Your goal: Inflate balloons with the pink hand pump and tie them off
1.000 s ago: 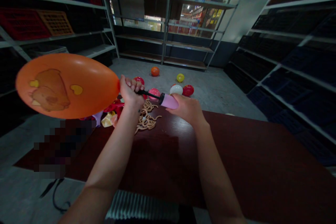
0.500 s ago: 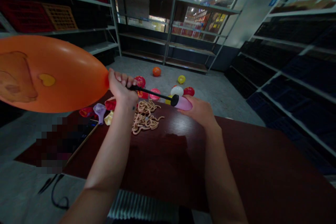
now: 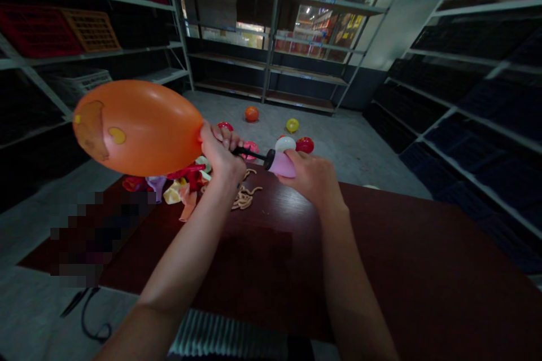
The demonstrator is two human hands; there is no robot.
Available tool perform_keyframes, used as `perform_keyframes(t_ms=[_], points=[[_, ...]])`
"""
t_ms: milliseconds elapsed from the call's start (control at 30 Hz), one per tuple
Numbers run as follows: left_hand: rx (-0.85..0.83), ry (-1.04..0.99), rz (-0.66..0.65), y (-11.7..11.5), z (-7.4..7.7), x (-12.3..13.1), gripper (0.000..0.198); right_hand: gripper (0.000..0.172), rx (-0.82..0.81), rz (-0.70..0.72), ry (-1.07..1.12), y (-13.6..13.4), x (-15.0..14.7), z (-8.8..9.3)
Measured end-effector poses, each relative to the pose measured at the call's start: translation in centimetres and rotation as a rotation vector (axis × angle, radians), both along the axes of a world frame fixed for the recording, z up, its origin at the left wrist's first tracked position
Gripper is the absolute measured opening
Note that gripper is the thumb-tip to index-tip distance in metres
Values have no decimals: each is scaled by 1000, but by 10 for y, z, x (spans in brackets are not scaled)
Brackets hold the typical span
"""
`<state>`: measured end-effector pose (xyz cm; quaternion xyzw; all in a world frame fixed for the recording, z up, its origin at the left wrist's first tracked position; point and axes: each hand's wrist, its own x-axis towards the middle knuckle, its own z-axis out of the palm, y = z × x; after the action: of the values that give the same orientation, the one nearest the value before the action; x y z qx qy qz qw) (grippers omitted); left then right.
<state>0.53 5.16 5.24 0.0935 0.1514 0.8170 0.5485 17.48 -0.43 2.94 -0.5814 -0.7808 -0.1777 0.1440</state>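
Observation:
My left hand (image 3: 222, 149) is closed at the neck of an inflated orange balloon (image 3: 141, 127) with a printed cartoon figure. Its fingers also wrap the near end of a balloon pump, most of which they hide. From that hand a short length of black rod runs to the pump's pink barrel (image 3: 282, 164). Around this barrel my right hand (image 3: 311, 172) is closed. Under my left forearm, limp balloons (image 3: 173, 192) in several colours lie on the dark table (image 3: 271, 271). Beside them is a tangle of thin beige strands (image 3: 245, 198), partly covered by my wrist.
Several inflated balloons rest on the floor past the table, among them a white one (image 3: 285, 145), an orange one (image 3: 251, 114) and a yellow one (image 3: 292, 124). Metal shelving (image 3: 266, 62) stands behind, with crates (image 3: 91, 29) on the left racks. A dark cable (image 3: 91, 316) hangs at lower left.
My hands have come closer together, so less of the black rod shows. The orange balloon has shifted right and looks smaller, now wholly in view. More limp balloons are visible beneath it.

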Motion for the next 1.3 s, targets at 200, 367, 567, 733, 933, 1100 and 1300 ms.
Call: perform_keyframes(t_ms=[200, 367, 567, 733, 933, 1100, 1300], points=[[-16, 53, -109, -5, -15, 24, 57, 44, -86, -28, -19, -8, -13, 6], [-58, 73, -132, 1, -14, 14, 56, 45, -123, -5, 52, -3, -14, 2], [-5, 106, -102, 4, -9, 5, 55, 47, -144, 37, 141, 2, -14, -3], [27, 134, -78, 7, -5, -9, 58, 53, -156, 64, 199, 7, -4, -8], [17, 79, -39, 5, 12, -37, 58, 52, -126, 77, 220, 13, 8, -14], [40, 57, 32, 2, 20, -62, 56, 46, -82, 92, 218, 14, 16, -16], [64, 22, 69, 0, 22, -79, 51, 42, -41, 107, 218, 14, 20, -13]])
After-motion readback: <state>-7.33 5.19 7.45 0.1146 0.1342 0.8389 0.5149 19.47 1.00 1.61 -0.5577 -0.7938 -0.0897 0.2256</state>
